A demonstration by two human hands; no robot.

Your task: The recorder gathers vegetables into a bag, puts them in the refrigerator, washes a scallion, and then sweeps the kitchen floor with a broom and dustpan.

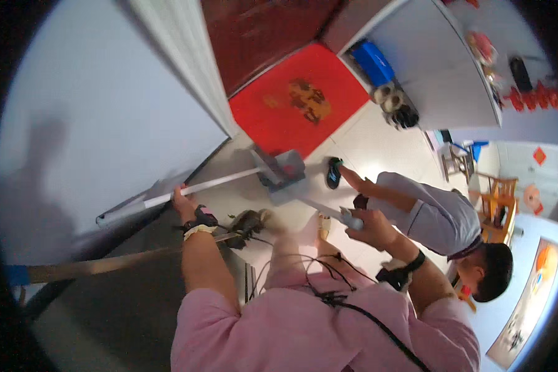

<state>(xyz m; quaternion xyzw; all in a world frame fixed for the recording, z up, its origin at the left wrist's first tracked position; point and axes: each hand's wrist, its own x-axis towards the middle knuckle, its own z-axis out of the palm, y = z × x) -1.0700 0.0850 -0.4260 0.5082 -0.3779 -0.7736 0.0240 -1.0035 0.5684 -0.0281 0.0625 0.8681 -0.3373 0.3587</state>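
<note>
My left hand [184, 204] grips the long white handle [223, 180] of a broom. The handle slants across the floor to a grey broom head [267, 165], which lies over a grey dustpan [290, 190]. Closed around the dustpan's pale grey handle [325, 210] is my right hand [372, 228]. The dustpan is on or just above the floor beside the near edge of a red doormat [255, 111]. Blur hides the dustpan's contents and the exact contact between broom head and pan. Both wrists wear dark bands.
Another person [428, 209] bends over close on my right. Dark shoes [249, 225] lie near my feet. Black cables [372, 318] hang across my front. Shoes [395, 104] and a blue box [373, 63] sit under a cabinet [428, 65]. A wall [97, 107] stands to the left.
</note>
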